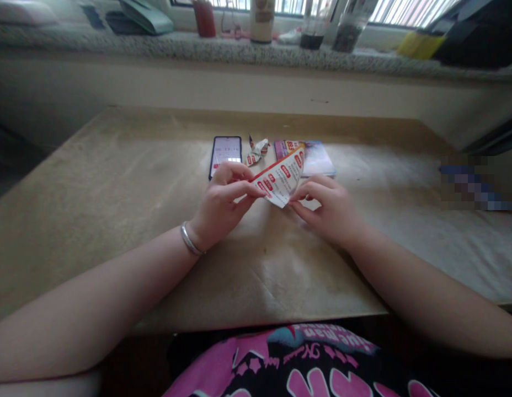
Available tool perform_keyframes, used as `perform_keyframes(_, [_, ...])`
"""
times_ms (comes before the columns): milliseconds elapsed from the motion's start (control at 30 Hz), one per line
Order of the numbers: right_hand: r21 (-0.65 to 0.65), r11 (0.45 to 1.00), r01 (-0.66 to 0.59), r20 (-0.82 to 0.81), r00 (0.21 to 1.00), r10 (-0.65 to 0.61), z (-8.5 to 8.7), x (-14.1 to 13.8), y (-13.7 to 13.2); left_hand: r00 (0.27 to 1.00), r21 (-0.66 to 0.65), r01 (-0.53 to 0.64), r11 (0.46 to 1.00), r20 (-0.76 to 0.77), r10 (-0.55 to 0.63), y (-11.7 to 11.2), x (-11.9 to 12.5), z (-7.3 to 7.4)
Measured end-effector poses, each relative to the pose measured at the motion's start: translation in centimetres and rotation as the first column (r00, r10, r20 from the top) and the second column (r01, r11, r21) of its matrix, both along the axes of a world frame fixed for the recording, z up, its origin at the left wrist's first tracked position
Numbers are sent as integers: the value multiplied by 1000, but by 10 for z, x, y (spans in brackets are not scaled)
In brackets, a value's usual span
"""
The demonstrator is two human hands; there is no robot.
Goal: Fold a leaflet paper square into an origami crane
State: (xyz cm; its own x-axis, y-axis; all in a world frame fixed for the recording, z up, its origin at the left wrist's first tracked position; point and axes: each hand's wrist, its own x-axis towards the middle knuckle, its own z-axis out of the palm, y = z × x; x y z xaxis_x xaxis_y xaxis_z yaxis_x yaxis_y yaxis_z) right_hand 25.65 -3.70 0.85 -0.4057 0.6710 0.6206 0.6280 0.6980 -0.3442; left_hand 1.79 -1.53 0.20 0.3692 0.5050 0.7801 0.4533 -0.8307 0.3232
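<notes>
Between my two hands is a folded sheet of printed paper point(281, 179), white with red labels and a red-orange edge, roughly triangular. My left hand point(231, 193), with a silver bangle at the wrist, pinches its left corner between thumb and fingers. The lower right edge is pinched by my right hand point(322, 201). Just behind the hands lies a phone point(227, 151) with a lit screen showing a timer. A crumpled folded piece of printed paper point(258, 151) sits beside it. Partly covered by the held sheet is a stack of colourful printed papers point(321, 157).
The work surface is a tan table point(136, 182) against a wall. On the stone windowsill point(156, 47) stand a red container point(204, 17), a pale bottle point(262, 21), glass jars point(350, 27) and a yellow item point(421, 44). A blurred patch point(475, 184) covers something at the right.
</notes>
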Motion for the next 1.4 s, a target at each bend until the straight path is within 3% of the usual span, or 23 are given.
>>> perform_keyframes(133, [-169,986,-1,-334,941,-57,-8,6,4,979,218,61,974,-201,-16,2,-8,4])
perform_keyframes(233, [-192,980,58,-403,906,-133,-11,10,7,953,310,89,946,-304,10,3,-12,6])
perform_keyframes(400, [-226,970,87,-245,959,-143,-6,10,8,942,361,107,926,-336,21,4,-11,6])
perform_keyframes(533, [-185,977,106,-222,964,-146,-4,15,11,939,307,152,940,-341,-41,2,-10,9])
perform_keyframes(767, [-237,971,-27,-95,995,4,-4,31,20,934,110,78,991,-356,-34,-2,-11,9])
perform_keyframes(867, [-267,958,-105,-34,994,99,-5,35,23,886,70,36,997,-464,1,-2,-11,7])
perform_keyframes(967, [-274,945,-178,26,981,192,-6,39,27,814,89,15,996,-579,40,-2,-10,6])
perform_keyframes(1100, [-267,946,-181,68,976,206,-8,42,29,768,117,62,991,-640,28,-7,-5,9])
perform_keyframes(1400, [-220,961,-170,148,967,205,-7,37,26,767,140,90,986,-641,21,-11,3,6])
